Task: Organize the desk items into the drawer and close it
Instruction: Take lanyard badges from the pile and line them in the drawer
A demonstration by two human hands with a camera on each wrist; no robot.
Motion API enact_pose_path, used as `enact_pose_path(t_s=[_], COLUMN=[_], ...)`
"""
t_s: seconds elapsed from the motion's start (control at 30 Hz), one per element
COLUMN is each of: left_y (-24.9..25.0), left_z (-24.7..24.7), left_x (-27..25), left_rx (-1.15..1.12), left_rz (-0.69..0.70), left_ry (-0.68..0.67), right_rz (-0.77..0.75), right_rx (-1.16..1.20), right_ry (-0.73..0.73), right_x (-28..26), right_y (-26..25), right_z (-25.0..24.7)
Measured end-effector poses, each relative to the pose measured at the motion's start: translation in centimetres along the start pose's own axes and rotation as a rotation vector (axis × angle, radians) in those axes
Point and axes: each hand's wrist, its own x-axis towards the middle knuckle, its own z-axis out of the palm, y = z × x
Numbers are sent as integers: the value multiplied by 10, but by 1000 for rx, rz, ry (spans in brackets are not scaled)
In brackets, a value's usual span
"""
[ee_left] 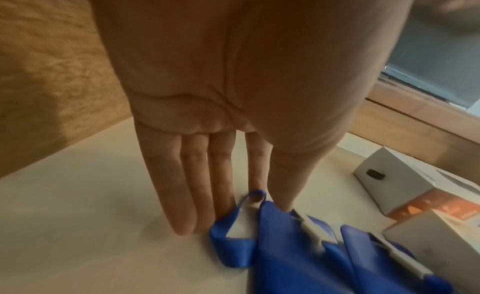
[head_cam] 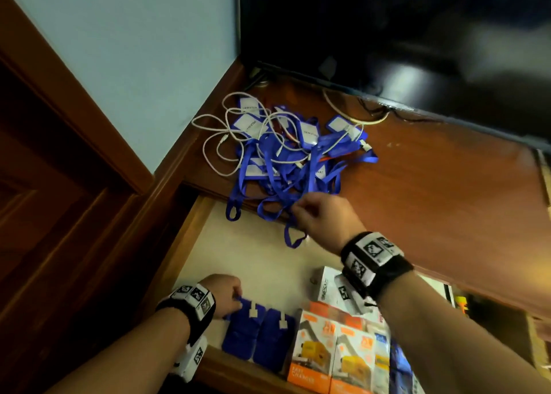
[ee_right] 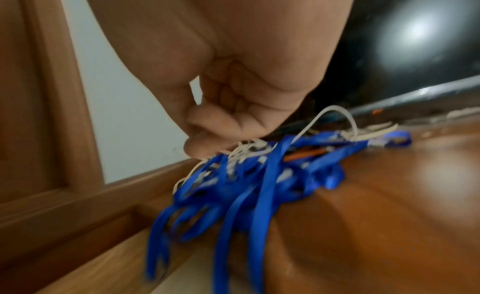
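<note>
A tangle of blue lanyards with white badges and white cables lies on the wooden desk top, and some straps hang over the open drawer. My right hand hovers at the near edge of that tangle, fingers curled; no strap shows between them. Two folded blue lanyard bundles lie side by side on the drawer's cream floor. My left hand reaches down with straight fingers, fingertips touching the left bundle's strap loop.
Orange and white charger boxes and a white box stand in the drawer, right of the bundles. A dark screen stands at the back of the desk. A wooden door frame runs along the left.
</note>
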Motion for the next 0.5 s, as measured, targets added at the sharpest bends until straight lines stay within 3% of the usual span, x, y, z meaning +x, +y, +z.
enact_pose_path(t_s=[0.13,0.3,0.5], left_y=[4,5,4], left_z=[0,-10,-57], left_x=[-6,-17,-39], left_rx=[26,17,-214], left_rz=[10,-28,-62], left_ry=[-10,-8,237], right_rz=[95,271,474], right_rx=[32,-86,-25], right_ry=[229,110,160], right_x=[30,73,115], right_y=[9,21,26], right_z=[-50,-50,-45])
